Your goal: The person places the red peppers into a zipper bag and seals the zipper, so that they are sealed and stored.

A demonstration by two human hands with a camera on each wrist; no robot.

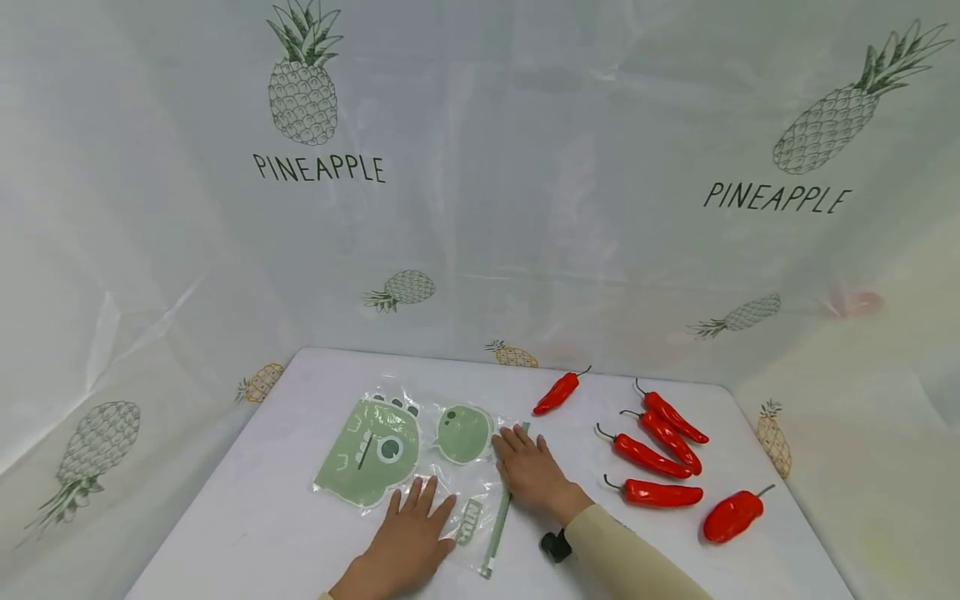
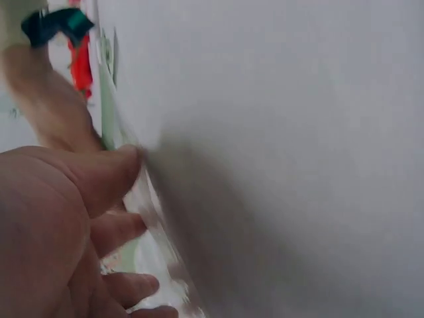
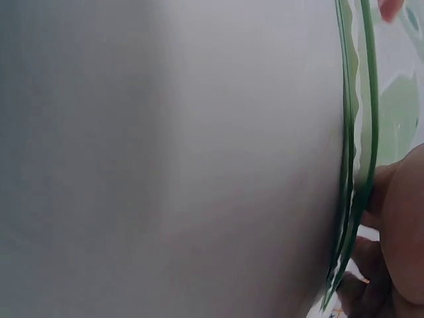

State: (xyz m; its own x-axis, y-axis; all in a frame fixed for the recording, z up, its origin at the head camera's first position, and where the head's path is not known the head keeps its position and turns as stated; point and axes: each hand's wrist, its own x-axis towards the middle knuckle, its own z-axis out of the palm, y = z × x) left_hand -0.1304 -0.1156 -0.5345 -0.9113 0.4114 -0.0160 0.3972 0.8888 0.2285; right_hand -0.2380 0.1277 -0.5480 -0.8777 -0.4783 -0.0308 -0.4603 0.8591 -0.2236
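A clear plastic zip bag point(image 1: 442, 425) printed with a green dinosaur lies flat on the white table point(image 1: 255, 500). My left hand point(image 1: 411, 537) rests on its near edge with the fingers spread. Over the bag's right side, my right hand point(image 1: 531, 472) lies with its fingers extended, beside the green zip strip point(image 1: 495, 533). In the right wrist view the strip point(image 3: 364, 99) runs alongside the right hand point(image 3: 405, 232), its two edges slightly apart. The left wrist view shows the left thumb and fingers point(image 2: 116, 228) at the bag's edge, none of them curled round anything.
Several red chili peppers point(image 1: 652, 456) lie on the table's right side. One pepper point(image 1: 557, 392) sits farther back, behind the bag. A black wrist device point(image 1: 556, 546) is at the right sleeve. A pineapple-print sheet point(image 1: 480, 208) surrounds the table.
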